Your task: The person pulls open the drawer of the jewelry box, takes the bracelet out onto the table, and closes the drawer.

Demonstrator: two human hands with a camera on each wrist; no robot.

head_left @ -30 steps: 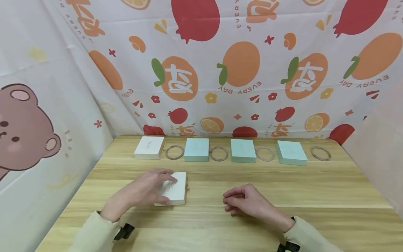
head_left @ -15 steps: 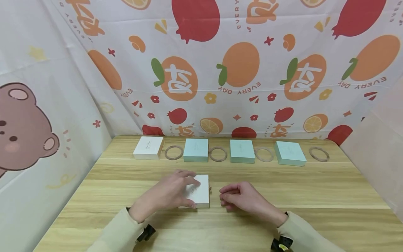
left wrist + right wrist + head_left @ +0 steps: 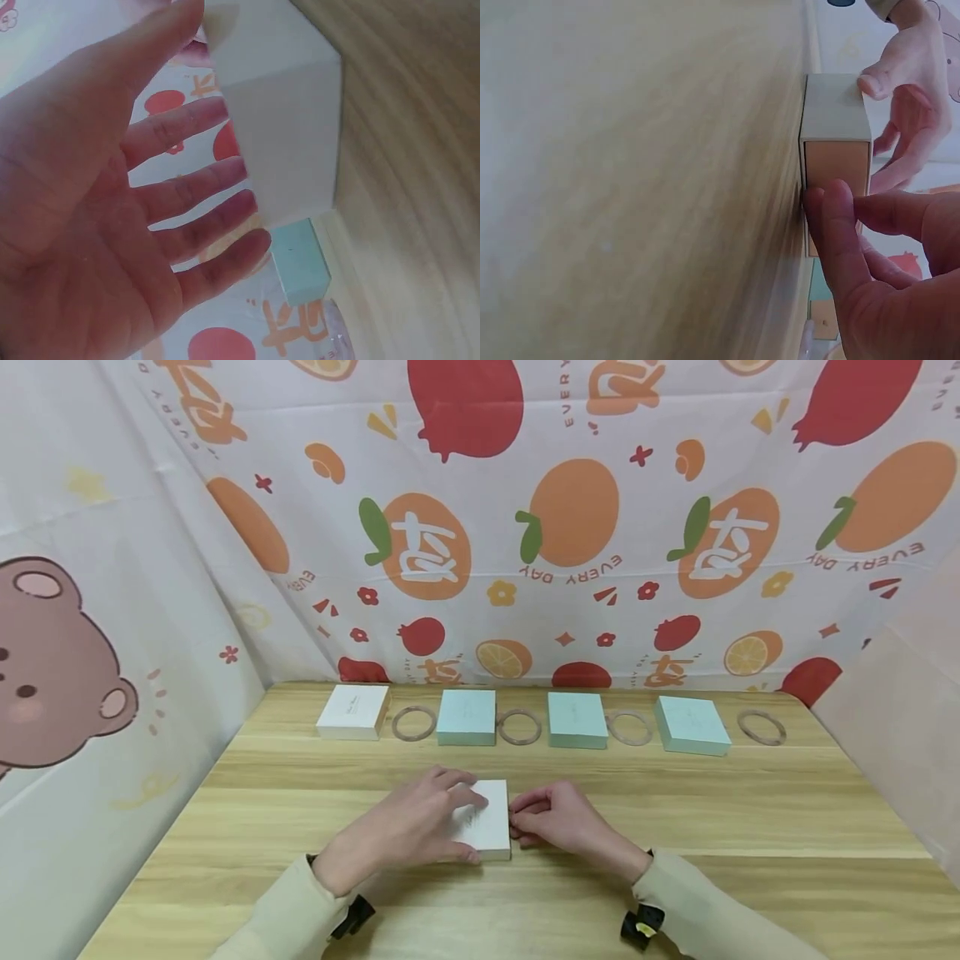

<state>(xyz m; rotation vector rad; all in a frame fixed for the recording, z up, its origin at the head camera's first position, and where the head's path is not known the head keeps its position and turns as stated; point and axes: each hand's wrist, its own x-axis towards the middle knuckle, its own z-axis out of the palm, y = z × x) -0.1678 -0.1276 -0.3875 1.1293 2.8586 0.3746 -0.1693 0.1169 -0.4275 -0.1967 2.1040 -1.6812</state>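
Note:
A flat white drawer-style box (image 3: 493, 820) lies on the wooden table in front of me. My left hand (image 3: 408, 822) holds it from the left, thumb at the near edge and fingers over the top toward the far edge. At the box's right end, my right hand (image 3: 562, 820) brings thumb and fingers together on the small pull tab, which they hide. In the right wrist view the tan drawer end (image 3: 836, 161) sits flush inside the white sleeve (image 3: 836, 109), with the fingertips against it.
Along the back stand another white box (image 3: 354, 712) and three mint boxes, the nearest to it being a mint box (image 3: 467, 717). Several translucent rings, such as the ring (image 3: 414, 724), lie between and beside them. A fruit-print curtain (image 3: 495, 527) hangs behind.
My left hand has slid the white box rightward across the table. My right hand has come left to the box's end, and its fingers now cover the tab.

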